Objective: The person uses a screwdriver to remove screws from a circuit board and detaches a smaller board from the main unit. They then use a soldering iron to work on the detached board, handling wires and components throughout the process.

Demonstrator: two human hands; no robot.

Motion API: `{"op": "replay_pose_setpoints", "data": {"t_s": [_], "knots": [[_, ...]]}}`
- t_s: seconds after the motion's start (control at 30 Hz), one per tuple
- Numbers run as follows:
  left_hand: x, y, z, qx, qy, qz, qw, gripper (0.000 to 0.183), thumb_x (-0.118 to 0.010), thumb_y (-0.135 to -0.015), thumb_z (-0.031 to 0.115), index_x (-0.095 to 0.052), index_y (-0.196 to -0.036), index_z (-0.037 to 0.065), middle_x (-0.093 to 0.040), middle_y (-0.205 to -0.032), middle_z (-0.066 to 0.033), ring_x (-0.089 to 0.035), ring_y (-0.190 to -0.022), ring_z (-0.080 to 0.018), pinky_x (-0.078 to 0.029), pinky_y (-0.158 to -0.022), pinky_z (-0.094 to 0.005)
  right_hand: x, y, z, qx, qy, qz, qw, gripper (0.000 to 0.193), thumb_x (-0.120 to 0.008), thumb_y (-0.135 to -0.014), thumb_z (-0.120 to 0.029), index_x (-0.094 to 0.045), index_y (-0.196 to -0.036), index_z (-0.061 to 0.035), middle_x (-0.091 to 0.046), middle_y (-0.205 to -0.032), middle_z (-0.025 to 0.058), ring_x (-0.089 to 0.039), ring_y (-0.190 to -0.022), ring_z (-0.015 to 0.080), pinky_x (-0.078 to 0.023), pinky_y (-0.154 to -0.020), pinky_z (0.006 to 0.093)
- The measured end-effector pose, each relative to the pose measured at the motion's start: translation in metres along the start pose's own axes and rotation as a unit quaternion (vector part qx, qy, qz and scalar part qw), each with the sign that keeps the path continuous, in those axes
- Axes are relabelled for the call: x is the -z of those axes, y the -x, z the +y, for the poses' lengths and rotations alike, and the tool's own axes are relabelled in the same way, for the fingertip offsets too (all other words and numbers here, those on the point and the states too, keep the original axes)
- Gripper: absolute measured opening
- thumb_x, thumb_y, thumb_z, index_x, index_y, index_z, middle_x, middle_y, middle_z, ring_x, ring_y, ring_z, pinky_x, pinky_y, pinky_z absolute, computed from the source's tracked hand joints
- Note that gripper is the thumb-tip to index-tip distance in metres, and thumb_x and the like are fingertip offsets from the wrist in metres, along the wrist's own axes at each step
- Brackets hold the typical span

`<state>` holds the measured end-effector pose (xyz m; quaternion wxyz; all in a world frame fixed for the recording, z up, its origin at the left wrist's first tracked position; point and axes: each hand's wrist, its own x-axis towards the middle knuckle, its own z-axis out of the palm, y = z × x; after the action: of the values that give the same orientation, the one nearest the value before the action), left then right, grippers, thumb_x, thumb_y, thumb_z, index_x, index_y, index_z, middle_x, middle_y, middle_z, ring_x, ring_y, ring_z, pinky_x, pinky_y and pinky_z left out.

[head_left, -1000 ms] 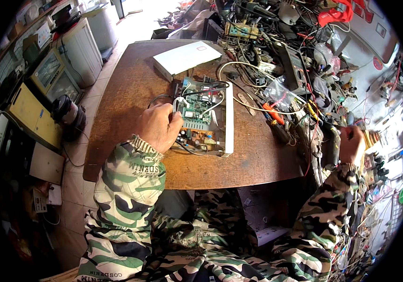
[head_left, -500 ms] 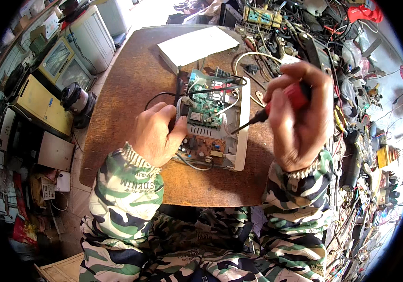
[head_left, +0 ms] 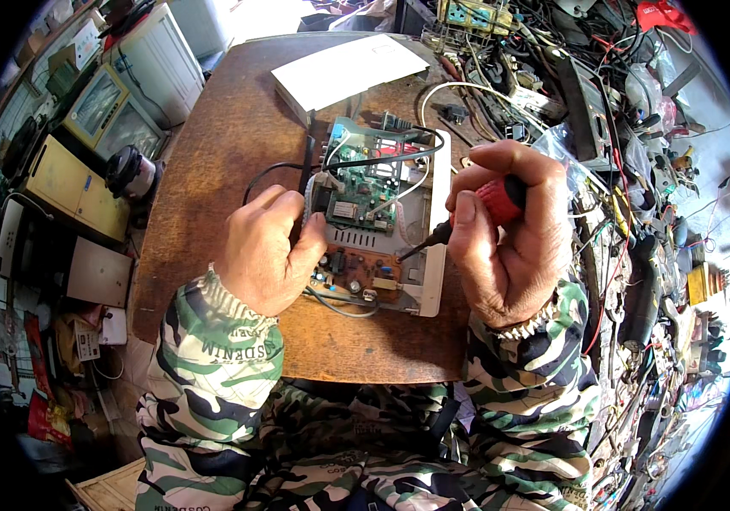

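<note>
An opened electronics box, probably a set-top box, lies on the wooden table with its insides bare. It holds a green circuit board at the far end and a brown circuit board nearer me. My left hand is closed on the box's left edge, thumb on top and the other fingertips hidden. In my right hand is a screwdriver with a red and black handle, tilted down to the left. Its tip is at the brown board's right part; whether it touches a screw, I cannot tell.
A white metal cover lies at the table's far side. Black cables loop over and beside the box. Piled wires and parts crowd the right. A rice cooker and cabinets stand on the left.
The screwdriver tip has moved left and nearer me, from the box's right side to the brown board. My right hand has shifted left with it. My left hand keeps its hold.
</note>
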<state>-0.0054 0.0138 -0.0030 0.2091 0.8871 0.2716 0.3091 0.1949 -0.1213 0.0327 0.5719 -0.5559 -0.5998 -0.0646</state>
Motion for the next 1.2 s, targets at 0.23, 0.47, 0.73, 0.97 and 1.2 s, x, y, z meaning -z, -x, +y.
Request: {"op": "replay_pose_setpoints", "data": {"t_s": [0.23,0.47,0.73,0.97,1.2], "knots": [[0.002,0.0,0.003,0.003,-0.015,-0.008,1.0,0.023,-0.065,-0.091,0.017,-0.056,-0.081,-0.002,-0.056,-0.076,-0.0202,-0.059,-0.069,-0.0446,-0.045,-0.059,-0.0509,-0.001,0.0,0.003,0.028,0.034,-0.011,0.999,0.036,-0.071,-0.086,0.001,-0.057,-0.119,-0.0022,-0.063,-0.078,0.0066,-0.065,-0.064,0.0173,-0.052,-0.062,0.0285],[-0.007,0.002,0.005,0.001,0.002,0.01,1.0,0.018,-0.065,-0.088,0.009,-0.054,-0.081,-0.004,-0.053,-0.076,-0.022,-0.057,-0.069,-0.0454,-0.043,-0.061,-0.0483,0.009,-0.004,-0.004,0.13,0.103,-0.087,0.982,0.045,-0.088,-0.081,-0.016,-0.058,-0.112,-0.0006,-0.065,-0.069,0.0033,-0.061,-0.054,0.0112,-0.05,-0.053,0.024],[-0.009,0.002,0.008,-0.003,-0.018,0.001,1.0,0.017,-0.064,-0.088,0.008,-0.054,-0.08,-0.004,-0.054,-0.077,-0.0229,-0.057,-0.071,-0.0475,-0.044,-0.062,-0.0502,0.017,-0.018,-0.017,0.065,0.082,-0.179,0.978,0.028,-0.073,-0.085,0.0,-0.057,-0.108,-0.0016,-0.062,-0.074,0.0084,-0.061,-0.059,0.0149,-0.049,-0.058,0.0285],[-0.01,0.003,0.005,-0.006,-0.02,-0.004,1.0,0.018,-0.064,-0.088,0.009,-0.054,-0.08,-0.004,-0.055,-0.077,-0.0232,-0.058,-0.073,-0.0473,-0.046,-0.063,-0.0495,0.019,-0.017,-0.022,0.027,0.141,-0.171,0.975,0.025,-0.076,-0.085,-0.005,-0.057,-0.102,-0.0025,-0.06,-0.065,0.0067,-0.061,-0.055,0.0183,-0.049,-0.056,0.0288],[-0.01,0.002,0.007,-0.009,-0.01,0.0,1.0,0.021,-0.063,-0.089,0.01,-0.053,-0.078,-0.004,-0.054,-0.076,-0.0217,-0.058,-0.071,-0.0457,-0.045,-0.062,-0.0498,0.025,-0.022,-0.026,0.042,0.085,-0.196,0.976,0.027,-0.071,-0.085,0.0,-0.057,-0.107,-0.0034,-0.058,-0.062,0.0049,-0.062,-0.055,0.0189,-0.048,-0.056,0.0293]]}}
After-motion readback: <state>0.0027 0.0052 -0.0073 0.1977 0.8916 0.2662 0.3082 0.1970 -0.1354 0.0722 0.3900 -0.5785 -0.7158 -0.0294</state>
